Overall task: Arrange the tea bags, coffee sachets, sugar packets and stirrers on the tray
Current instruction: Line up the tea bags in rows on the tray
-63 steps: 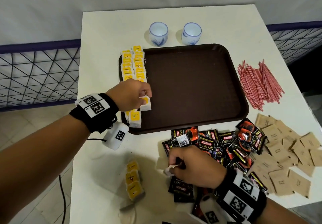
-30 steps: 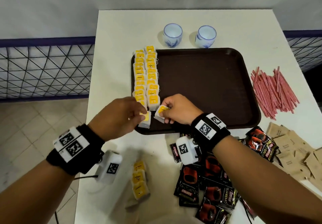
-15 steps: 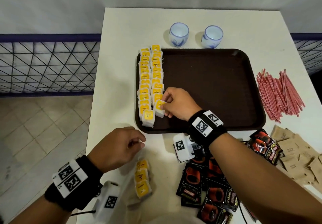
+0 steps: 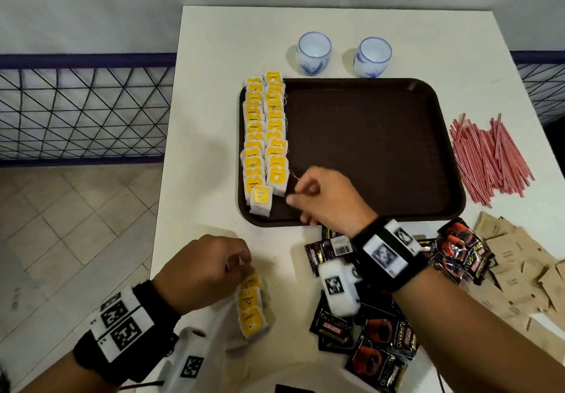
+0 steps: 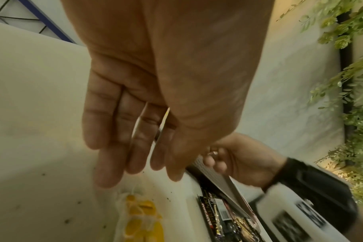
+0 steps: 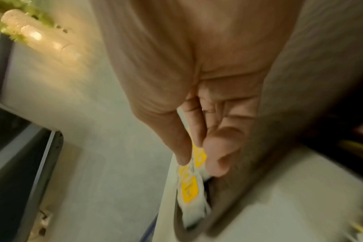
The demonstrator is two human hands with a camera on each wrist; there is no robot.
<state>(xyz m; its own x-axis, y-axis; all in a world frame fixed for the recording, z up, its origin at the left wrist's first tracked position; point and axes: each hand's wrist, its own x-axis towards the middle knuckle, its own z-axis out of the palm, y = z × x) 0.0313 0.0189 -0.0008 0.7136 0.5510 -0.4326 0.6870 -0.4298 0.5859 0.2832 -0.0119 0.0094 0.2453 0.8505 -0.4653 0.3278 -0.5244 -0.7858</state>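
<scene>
A white table (image 4: 214, 117) stands against a pale grey wall (image 4: 122, 1), its top lit evenly. To either side runs a dark blue railing (image 4: 85, 111) filled with a criss-cross wire mesh, and below it on the left lies a floor of light beige tiles (image 4: 76, 224). In the left wrist view, green leafy plants (image 5: 354, 101) grow beside a dark upright post.

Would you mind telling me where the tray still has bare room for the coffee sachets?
The tray is bare from the tea bag rows along its left edge across to its right rim, except the near-left corner, where the right hand hovers. Off the tray, coffee sachets, sugar packets and stirrers crowd the table's right side.
</scene>
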